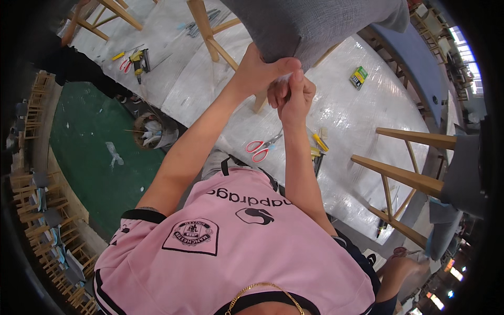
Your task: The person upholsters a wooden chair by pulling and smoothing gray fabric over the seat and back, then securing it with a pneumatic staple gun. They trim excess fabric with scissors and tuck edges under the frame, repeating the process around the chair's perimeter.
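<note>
Above the table, a stool or chair with wooden legs (202,23) has a seat in grey fabric (315,31), one corner pointing toward me. My left hand (257,71) grips the fabric at that corner, its thumb along the lower edge and its fingers hidden underneath. Just below the corner, my right hand (295,97) is closed, fingers curled and thumb raised against the edge beside my left thumb. What lies inside its fingers is hidden. Between my forearms, red-handled scissors (257,151) rest on the plastic-covered table (336,113).
A yellow cutter (319,142) lies right of my right forearm. Farther off sit a small green-yellow box (359,77) and a staple gun (138,63). Another chair's legs (399,176) jut in from the right. A bin (152,131) stands left; people are at both sides.
</note>
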### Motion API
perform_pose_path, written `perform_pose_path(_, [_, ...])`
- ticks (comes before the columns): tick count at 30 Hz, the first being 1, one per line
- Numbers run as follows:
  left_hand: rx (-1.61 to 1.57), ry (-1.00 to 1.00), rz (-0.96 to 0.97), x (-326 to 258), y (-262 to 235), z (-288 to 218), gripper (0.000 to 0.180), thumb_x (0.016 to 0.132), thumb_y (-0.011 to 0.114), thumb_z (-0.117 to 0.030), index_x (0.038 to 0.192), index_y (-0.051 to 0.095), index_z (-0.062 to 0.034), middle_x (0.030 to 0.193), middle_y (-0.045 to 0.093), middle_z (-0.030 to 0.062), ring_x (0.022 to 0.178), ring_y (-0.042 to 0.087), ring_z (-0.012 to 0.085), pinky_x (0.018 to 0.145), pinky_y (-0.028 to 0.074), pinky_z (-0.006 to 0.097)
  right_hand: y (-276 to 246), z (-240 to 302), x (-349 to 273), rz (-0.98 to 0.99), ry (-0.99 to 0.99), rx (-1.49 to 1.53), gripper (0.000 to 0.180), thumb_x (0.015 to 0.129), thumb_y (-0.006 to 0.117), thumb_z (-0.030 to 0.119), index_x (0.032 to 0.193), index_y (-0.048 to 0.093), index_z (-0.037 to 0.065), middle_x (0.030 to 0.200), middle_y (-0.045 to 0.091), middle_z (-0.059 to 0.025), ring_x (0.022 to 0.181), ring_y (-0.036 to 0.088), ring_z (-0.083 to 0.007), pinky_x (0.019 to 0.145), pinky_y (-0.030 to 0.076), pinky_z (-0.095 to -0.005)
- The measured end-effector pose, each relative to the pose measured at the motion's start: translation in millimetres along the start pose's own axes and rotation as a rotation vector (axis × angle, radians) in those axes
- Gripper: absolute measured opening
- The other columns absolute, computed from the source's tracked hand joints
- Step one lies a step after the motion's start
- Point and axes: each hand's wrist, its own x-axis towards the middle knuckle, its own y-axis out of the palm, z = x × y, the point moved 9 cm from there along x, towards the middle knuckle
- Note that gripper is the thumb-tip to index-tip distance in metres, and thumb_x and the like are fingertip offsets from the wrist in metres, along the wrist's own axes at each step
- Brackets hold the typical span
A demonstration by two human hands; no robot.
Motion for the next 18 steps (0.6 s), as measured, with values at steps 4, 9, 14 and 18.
perform_pose_path(4, [0.024,-0.075,0.039,-3,-4,10,0.049,0.081,0.086,-0.041,0.094,0.064,0.0002,0.085,0.064,0.0022,0.078,0.060,0.0092,0.064,0.051,0.026,0,-5,-5,-0.008,-0.045,-0.002,0.059,0.104,0.056,0.042,0.060,0.046,0.006,0.051,0.045,-0.0026,0.042,0.049,-0.0135,0.039,0.040,-0.0291])
perform_pose_path(9, [0.011,-0.097,0.065,-6,-5,17,0.052,0.081,0.086,-0.040,0.100,0.062,0.0025,0.092,0.066,0.0056,0.085,0.061,0.0111,0.069,0.051,0.026,-3,-4,-2,-0.005,-0.020,0.010,0.058,0.104,0.056,0.041,0.060,0.046,0.006,0.052,0.045,-0.0026,0.042,0.050,-0.0144,0.039,0.040,-0.0296])
perform_pose_path(14, [-0.087,-0.100,-0.005,-9,-4,9,0.050,0.083,0.083,-0.037,0.101,0.061,0.0038,0.092,0.065,0.0059,0.085,0.061,0.0116,0.070,0.051,0.028,-5,-2,-2,0.009,-0.016,0.002,0.056,0.105,0.055,0.040,0.062,0.046,0.006,0.052,0.045,-0.0026,0.041,0.048,-0.0152,0.039,0.039,-0.0302])
perform_pose_path(18, [-0.069,-0.172,-0.047,-18,-2,14,0.043,0.086,0.076,-0.032,0.100,0.061,0.0052,0.088,0.064,0.0050,0.084,0.062,0.0120,0.073,0.052,0.029,-4,1,-7,0.013,-0.012,-0.009,0.056,0.105,0.054,0.041,0.063,0.047,0.005,0.052,0.045,-0.0029,0.040,0.045,-0.0155,0.038,0.039,-0.0306])
